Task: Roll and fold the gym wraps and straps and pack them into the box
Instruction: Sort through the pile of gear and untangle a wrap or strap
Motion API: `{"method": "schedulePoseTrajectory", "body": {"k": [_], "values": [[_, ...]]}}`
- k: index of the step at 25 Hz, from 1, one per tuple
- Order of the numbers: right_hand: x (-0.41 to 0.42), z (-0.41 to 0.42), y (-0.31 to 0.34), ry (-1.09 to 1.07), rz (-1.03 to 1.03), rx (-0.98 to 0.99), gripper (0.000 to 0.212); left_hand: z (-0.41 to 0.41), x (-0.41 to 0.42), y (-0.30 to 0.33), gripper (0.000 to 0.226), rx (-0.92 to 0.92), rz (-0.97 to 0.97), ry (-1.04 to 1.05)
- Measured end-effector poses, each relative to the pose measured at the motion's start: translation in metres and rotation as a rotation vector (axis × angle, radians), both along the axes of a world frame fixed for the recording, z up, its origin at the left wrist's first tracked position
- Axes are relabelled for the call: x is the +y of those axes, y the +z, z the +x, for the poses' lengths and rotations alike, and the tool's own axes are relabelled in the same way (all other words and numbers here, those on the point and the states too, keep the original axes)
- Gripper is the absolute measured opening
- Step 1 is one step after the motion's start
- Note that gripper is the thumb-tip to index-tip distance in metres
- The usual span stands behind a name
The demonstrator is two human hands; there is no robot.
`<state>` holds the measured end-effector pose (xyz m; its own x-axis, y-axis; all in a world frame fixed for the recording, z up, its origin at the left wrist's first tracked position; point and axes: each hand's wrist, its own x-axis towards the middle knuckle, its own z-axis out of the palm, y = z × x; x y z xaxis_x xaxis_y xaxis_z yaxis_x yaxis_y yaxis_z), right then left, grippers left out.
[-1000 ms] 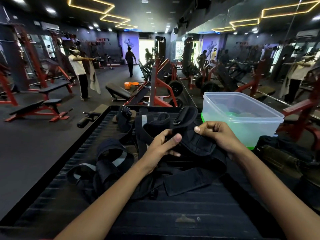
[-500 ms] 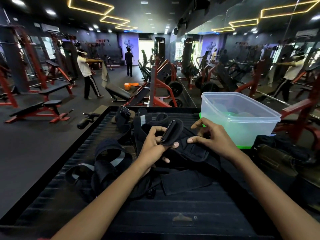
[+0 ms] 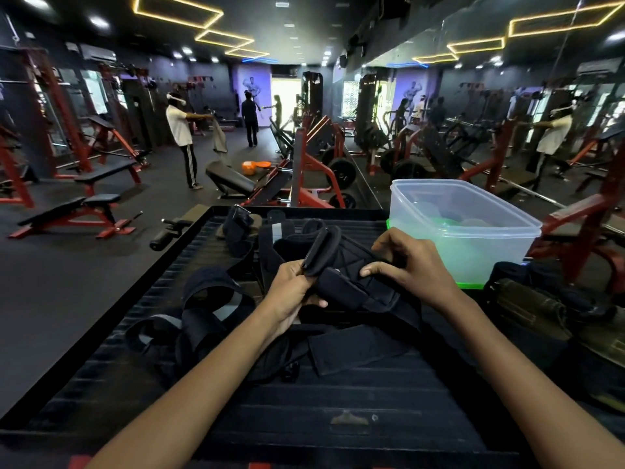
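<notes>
At far left, two red-framed benches (image 3: 81, 211) stood on the gym floor, with one person in a white shirt (image 3: 181, 130) standing beyond them and two more figures near the bright doorway at the back. On the black ribbed platform (image 3: 338, 394), one looped strap with grey lining (image 3: 203, 313) lay at the left, well apart from the box. One further dark strap with a buckle (image 3: 240, 228) lay at the platform's far edge; whether other pieces rested beside it could not be told, the pile being uniformly black. At centre, the left hand (image 3: 294, 292) gripped one padded black wrap (image 3: 345, 272), fingers curled round its upturned tab end, thumb on the near side. The wrap was held just above the platform, over one flat black band (image 3: 355, 346) lying beneath it. The right hand (image 3: 406, 262) pinched the same wrap at its right portion, thumb and forefinger closed on the fabric, remaining fingers bent above. To the right, one translucent plastic box (image 3: 463, 231) with a green base stood open on the platform's far right corner, just beyond the right hand and not touching it. Its contents were too blurred to identify. One dark bag (image 3: 541, 309) lay at the far right.
</notes>
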<state>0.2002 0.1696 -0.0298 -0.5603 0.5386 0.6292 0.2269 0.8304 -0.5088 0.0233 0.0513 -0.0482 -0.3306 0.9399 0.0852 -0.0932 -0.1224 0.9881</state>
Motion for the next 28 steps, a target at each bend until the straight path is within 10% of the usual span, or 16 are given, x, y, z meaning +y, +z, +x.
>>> {"method": "schedulePoseTrajectory", "body": {"k": [9,14,19,28], "values": [[-0.017,-0.020,-0.005,0.256,-0.901,0.230,0.014,0.010,-0.002,0.007,0.009,-0.354,0.087,-0.018],[-0.008,-0.024,-0.008,0.253,-1.322,0.726,0.019,0.001,0.004,0.000,0.066,-0.186,0.038,-0.240],[0.000,-0.021,-0.015,0.243,-1.381,0.802,0.017,-0.002,-0.003,0.008,0.071,-0.205,0.036,-0.571],[-0.006,-0.022,-0.022,0.124,-1.375,0.646,0.011,-0.032,0.000,0.024,0.036,-0.285,0.105,-0.046]]}}
